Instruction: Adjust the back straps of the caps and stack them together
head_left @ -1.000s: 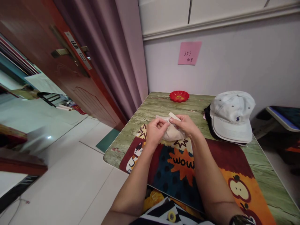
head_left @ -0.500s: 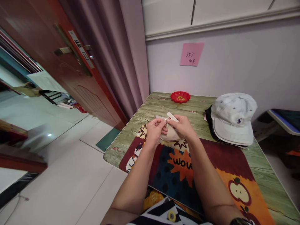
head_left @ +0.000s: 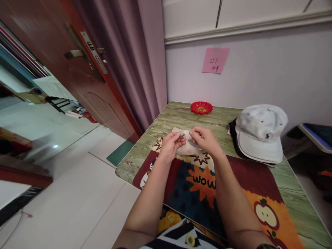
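Between my hands lies a pale beige cloth item [head_left: 187, 148], probably a cap, at the back edge of the printed mat [head_left: 181, 186]. My left hand [head_left: 171, 143] pinches a small metal buckle [head_left: 181, 134] at the item's strap. The fingers of my right hand [head_left: 203, 139] are closed on the pale strap [head_left: 187, 135], just right of the buckle. Part of the item is hidden behind both hands.
White caps [head_left: 261, 128] are stacked over darker ones at the table's right side. A red scalloped dish [head_left: 201, 108] sits near the back edge of the wooden table [head_left: 176, 114]. A brown door [head_left: 103, 100] stands left, beside a purple curtain [head_left: 140, 62].
My right hand has moved slightly right, away from my left fingers. The strap end that stuck up between them now lies lower, and the buckle shows more clearly.
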### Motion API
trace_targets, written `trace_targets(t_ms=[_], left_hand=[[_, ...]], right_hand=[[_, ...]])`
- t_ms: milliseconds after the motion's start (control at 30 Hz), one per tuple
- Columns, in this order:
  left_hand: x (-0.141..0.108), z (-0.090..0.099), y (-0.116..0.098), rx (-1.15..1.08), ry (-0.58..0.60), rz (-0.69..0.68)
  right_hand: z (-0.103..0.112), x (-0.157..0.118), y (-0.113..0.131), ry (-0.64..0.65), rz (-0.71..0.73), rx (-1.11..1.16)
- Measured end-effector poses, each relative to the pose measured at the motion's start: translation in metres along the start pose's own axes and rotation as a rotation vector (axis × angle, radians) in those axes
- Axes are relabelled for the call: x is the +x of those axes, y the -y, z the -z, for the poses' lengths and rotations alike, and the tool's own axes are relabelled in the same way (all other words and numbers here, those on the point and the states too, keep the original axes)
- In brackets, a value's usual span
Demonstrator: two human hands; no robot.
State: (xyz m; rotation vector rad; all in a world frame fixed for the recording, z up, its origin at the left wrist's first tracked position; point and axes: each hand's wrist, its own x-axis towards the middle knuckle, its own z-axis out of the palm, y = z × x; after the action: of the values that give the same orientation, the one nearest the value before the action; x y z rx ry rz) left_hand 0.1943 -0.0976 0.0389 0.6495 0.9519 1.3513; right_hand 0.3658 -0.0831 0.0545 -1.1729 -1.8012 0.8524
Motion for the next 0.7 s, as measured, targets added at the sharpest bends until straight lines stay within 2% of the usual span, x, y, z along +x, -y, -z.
trace_targets(t_ms=[167, 700], left_hand=[[-0.0016, -0.0012, 0.0013, 0.024, 0.028, -0.026], [-0.0008, -0.0058, 0.0008, 0.048, 0.020, -0.035]], right_hand=[[-0.0023, 0.0009, 0.0005, -0.048, 0.002, -0.111], [0.0068, -0.0017, 0.0007, 0.034, -0.020, -0.096]])
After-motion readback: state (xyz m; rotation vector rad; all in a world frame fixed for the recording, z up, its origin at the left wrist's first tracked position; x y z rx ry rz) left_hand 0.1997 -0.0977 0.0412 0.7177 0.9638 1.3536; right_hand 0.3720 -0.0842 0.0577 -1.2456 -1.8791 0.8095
